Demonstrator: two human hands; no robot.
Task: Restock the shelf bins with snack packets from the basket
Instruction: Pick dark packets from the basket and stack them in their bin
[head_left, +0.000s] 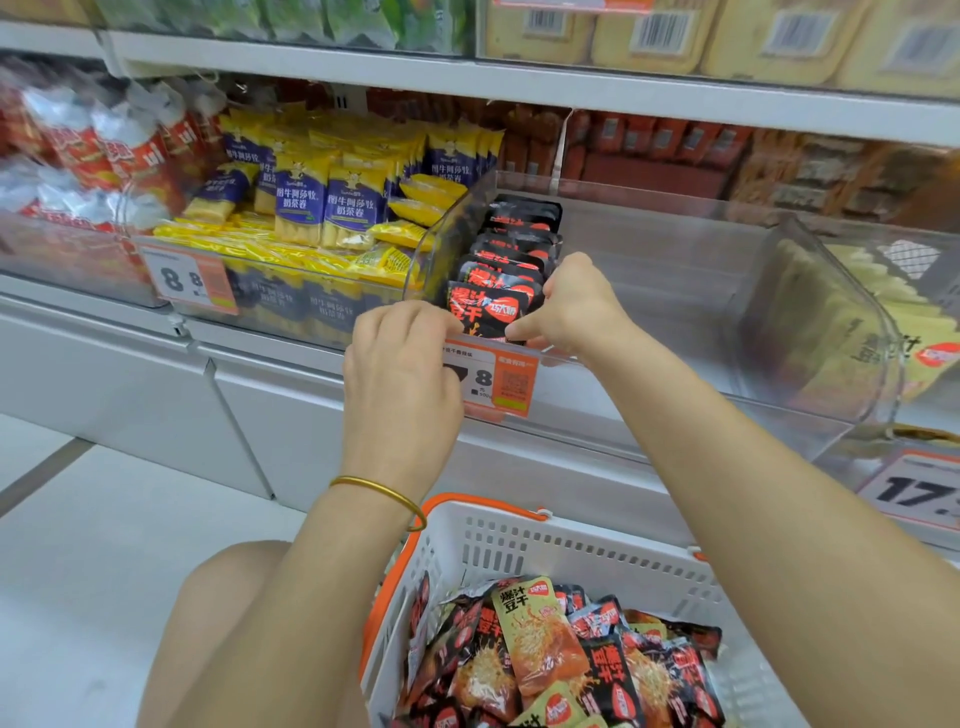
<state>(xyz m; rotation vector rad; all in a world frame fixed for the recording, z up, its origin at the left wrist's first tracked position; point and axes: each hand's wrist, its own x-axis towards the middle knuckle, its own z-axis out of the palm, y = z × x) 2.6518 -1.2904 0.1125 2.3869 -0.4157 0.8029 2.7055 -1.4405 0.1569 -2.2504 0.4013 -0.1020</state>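
Note:
A clear shelf bin (649, 249) holds a row of black and red snack packets along its left wall. Both hands are at the frontmost black packet (488, 310), which stands upright at the bin's front edge. My left hand (402, 374) pinches its left edge, and my right hand (576, 306) grips its right side with curled fingers. Below, a white basket (571, 551) with orange handles holds several black and yellow-green snack packets (545, 654). The right part of the bin holds nothing.
A bin of yellow and blue packets (322, 208) stands left of the clear bin, and a bin with pale yellow packets (857, 332) stands on the right. Price tags (498, 384) hang on the bin fronts. A white shelf edge (519, 83) runs overhead. My knee (223, 597) is beside the basket.

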